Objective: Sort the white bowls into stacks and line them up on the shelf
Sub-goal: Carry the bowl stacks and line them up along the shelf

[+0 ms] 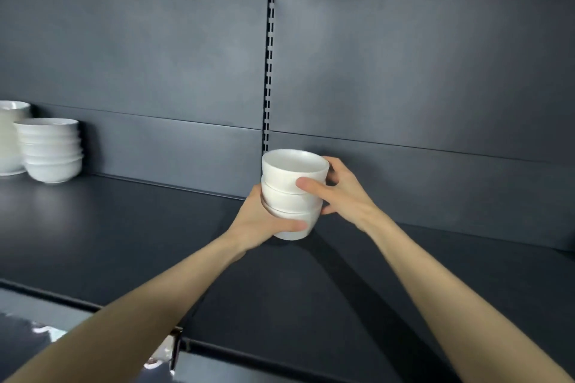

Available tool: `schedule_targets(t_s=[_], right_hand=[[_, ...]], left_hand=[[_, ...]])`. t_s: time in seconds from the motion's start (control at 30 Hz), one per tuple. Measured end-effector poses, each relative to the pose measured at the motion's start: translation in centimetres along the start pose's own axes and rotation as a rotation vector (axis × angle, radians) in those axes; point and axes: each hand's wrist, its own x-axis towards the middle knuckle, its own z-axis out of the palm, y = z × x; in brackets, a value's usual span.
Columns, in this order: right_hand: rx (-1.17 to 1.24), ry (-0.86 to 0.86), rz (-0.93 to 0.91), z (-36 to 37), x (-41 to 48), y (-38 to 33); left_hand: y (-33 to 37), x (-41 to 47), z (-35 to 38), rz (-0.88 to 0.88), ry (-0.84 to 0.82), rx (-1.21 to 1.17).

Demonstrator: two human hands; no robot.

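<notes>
1. Steadying the bowl stack [292,196], the left hand [264,218] grips its base and the right hand [345,193] its top, likely against toppling.
2. It is on or just above the shelf [124,242], well apart from the other stacks [51,149].

Two arms in view, both bare from frame edge to wrist; left forearm [149,298] comes in at 7 o'clock, right forearm [460,298] at 5 o'clock; both slender, narrowing toward the wrist; left grip [261,221] and right grip [345,193] bare-fingered; one thumb shows on each grip, nail detail too blurred to read; faint tendon ridge at the right wrist.
</notes>
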Motion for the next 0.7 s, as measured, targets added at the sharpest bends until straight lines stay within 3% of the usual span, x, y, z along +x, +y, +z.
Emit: schedule_targets(t_s=[0.43,0.7], right_hand=[[0.109,-0.159,-0.071,21.0,1.8,-7.5],[0.112,-0.172,-0.060,34.6,3.8,-11.0]], left_hand=[[-2.5,-7.6,-21.2,-0.073,0.231,0.056],[-6.4,-9.3,-34.8,-0.107,0.225,0.046]])
